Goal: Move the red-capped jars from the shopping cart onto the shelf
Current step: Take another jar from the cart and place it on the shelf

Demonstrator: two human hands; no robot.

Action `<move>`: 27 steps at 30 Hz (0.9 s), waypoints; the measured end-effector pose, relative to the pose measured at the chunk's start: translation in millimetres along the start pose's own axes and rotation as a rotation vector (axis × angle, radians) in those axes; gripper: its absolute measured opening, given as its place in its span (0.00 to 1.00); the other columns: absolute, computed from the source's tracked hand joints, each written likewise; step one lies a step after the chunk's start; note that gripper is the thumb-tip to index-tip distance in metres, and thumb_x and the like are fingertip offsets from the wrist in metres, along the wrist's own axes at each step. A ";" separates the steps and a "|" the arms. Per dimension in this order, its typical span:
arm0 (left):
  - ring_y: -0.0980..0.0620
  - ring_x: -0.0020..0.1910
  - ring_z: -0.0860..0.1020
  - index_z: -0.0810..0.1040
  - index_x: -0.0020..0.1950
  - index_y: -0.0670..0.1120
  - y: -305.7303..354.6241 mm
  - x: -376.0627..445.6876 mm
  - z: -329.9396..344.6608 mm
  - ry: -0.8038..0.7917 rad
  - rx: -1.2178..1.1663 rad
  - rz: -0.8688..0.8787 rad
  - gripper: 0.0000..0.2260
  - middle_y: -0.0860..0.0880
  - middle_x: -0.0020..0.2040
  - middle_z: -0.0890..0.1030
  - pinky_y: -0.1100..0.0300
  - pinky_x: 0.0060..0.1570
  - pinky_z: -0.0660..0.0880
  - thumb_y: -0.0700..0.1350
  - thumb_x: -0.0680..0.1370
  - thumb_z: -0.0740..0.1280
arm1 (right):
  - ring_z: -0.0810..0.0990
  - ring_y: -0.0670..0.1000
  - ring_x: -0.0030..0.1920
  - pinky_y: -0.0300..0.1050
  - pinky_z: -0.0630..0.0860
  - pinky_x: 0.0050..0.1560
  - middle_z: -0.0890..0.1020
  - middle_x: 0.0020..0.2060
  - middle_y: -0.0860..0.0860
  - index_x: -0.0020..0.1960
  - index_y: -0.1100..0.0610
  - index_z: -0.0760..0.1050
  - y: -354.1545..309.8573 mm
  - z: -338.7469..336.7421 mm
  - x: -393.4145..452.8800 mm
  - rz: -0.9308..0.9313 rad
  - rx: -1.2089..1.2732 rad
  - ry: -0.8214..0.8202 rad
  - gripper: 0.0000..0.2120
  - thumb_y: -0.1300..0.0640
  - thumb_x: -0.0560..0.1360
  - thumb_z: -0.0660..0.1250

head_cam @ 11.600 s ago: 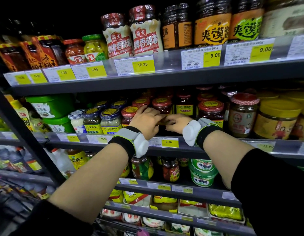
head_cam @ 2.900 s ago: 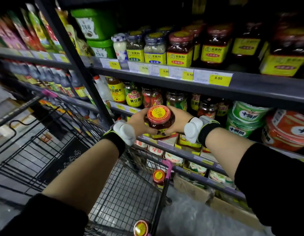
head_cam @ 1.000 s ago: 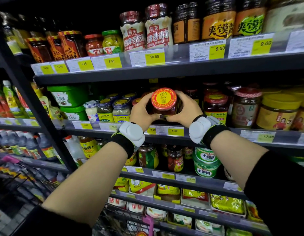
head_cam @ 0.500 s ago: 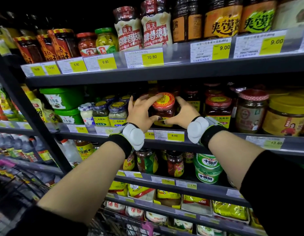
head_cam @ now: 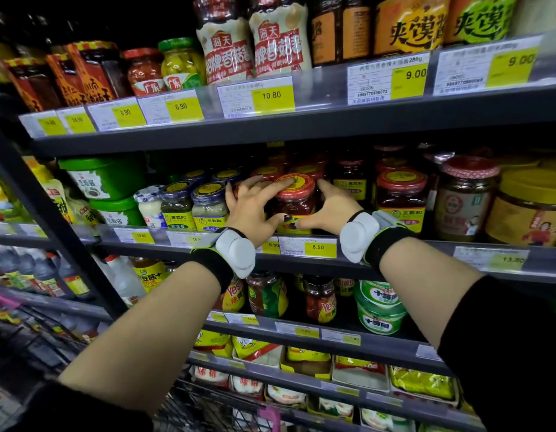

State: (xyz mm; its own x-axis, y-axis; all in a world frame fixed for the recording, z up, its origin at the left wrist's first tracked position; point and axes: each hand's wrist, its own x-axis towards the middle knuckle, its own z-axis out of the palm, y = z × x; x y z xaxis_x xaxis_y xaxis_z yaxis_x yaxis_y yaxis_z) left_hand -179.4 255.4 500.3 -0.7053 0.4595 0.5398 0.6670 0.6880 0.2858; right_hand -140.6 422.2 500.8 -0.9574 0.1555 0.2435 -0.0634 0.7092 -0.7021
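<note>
The placing step seems nearly done: the left hand [head_cam: 250,207] and right hand [head_cam: 328,207] curl their fingers around the red-capped jar [head_cam: 294,202] standing on the shelf [head_cam: 395,254], so next they must let go.

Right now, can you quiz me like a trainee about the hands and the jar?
1. True or false: the jar stands on the shelf.
2. Which price tag is right below the jar? A) 8.50 B) 10.80 C) 6.90
3. Fill in: the left hand and right hand hold the jar from both ____.

Key: 1 true; 2 A; 3 sides.
</note>
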 end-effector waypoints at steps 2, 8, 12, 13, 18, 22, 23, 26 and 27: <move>0.49 0.73 0.58 0.65 0.70 0.59 0.0 0.1 0.4 -0.005 0.023 0.009 0.29 0.49 0.66 0.72 0.39 0.72 0.37 0.44 0.72 0.70 | 0.78 0.51 0.53 0.41 0.74 0.50 0.79 0.55 0.50 0.65 0.51 0.69 0.2 0.4 0.7 -0.007 0.001 -0.011 0.35 0.51 0.61 0.78; 0.49 0.73 0.58 0.66 0.70 0.58 -1.4 -2.6 2.8 -0.010 0.081 0.042 0.28 0.50 0.68 0.71 0.38 0.71 0.37 0.45 0.72 0.70 | 0.76 0.52 0.56 0.39 0.70 0.50 0.78 0.59 0.52 0.68 0.53 0.66 1.2 1.4 0.1 -0.025 -0.050 -0.027 0.38 0.52 0.62 0.78; 0.48 0.73 0.58 0.65 0.70 0.58 -2.2 -3.0 3.5 -0.012 0.116 0.049 0.28 0.50 0.68 0.70 0.39 0.71 0.37 0.47 0.72 0.69 | 0.76 0.52 0.56 0.39 0.70 0.49 0.78 0.59 0.52 0.68 0.54 0.66 1.3 1.5 -0.7 -0.031 -0.048 -0.027 0.37 0.52 0.63 0.77; 0.48 0.73 0.59 0.64 0.71 0.59 -2.6 -2.9 3.5 -0.014 0.119 0.051 0.28 0.50 0.68 0.70 0.39 0.71 0.37 0.47 0.72 0.69 | 0.76 0.52 0.56 0.38 0.69 0.49 0.78 0.59 0.52 0.68 0.54 0.65 1.5 1.9 -0.7 -0.035 -0.048 -0.026 0.37 0.51 0.63 0.77; 0.48 0.73 0.59 0.63 0.71 0.59 -4.5 -3.0 4.2 -0.021 0.139 0.063 0.29 0.50 0.68 0.70 0.39 0.71 0.38 0.49 0.72 0.69 | 0.76 0.53 0.58 0.38 0.68 0.49 0.77 0.60 0.54 0.69 0.55 0.64 3.7 4.7 0.1 -0.042 -0.062 -0.022 0.38 0.51 0.63 0.77; 0.48 0.72 0.59 0.62 0.72 0.59 -4.6 -2.6 4.9 -0.024 0.175 0.083 0.29 0.50 0.69 0.70 0.37 0.71 0.39 0.50 0.73 0.67 | 0.72 0.55 0.62 0.42 0.70 0.56 0.72 0.62 0.55 0.68 0.56 0.62 5.2 7.0 1.1 -0.032 -0.035 0.035 0.42 0.48 0.61 0.79; 0.48 0.73 0.59 0.61 0.72 0.60 -4.9 -2.8 5.1 -0.025 0.184 0.084 0.29 0.50 0.69 0.70 0.37 0.71 0.39 0.50 0.73 0.67 | 0.72 0.54 0.62 0.44 0.71 0.58 0.72 0.62 0.54 0.67 0.57 0.62 5.3 7.5 1.2 -0.022 -0.015 0.039 0.42 0.47 0.60 0.79; 0.48 0.73 0.59 0.60 0.72 0.60 -7.2 -3.1 6.3 -0.027 0.183 0.097 0.29 0.51 0.71 0.68 0.36 0.70 0.39 0.52 0.73 0.66 | 0.75 0.51 0.57 0.43 0.71 0.51 0.73 0.58 0.53 0.63 0.58 0.61 5.6 7.6 -0.4 0.000 0.061 0.027 0.41 0.46 0.60 0.79; 0.49 0.73 0.59 0.60 0.72 0.60 -8.3 -3.2 6.4 -0.024 0.177 0.100 0.28 0.52 0.72 0.67 0.36 0.70 0.39 0.53 0.73 0.64 | 0.76 0.50 0.54 0.41 0.70 0.49 0.74 0.55 0.52 0.62 0.58 0.61 5.2 6.9 -1.3 0.000 0.081 0.022 0.40 0.46 0.60 0.79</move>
State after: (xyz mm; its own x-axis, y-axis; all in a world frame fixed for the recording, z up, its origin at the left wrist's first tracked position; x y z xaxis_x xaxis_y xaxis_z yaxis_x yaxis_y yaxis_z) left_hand -184.2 251.7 491.1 -0.6448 0.5424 0.5386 0.6829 0.7253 0.0871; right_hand -141.6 420.9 492.3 -0.9509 0.1713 0.2577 -0.0868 0.6517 -0.7535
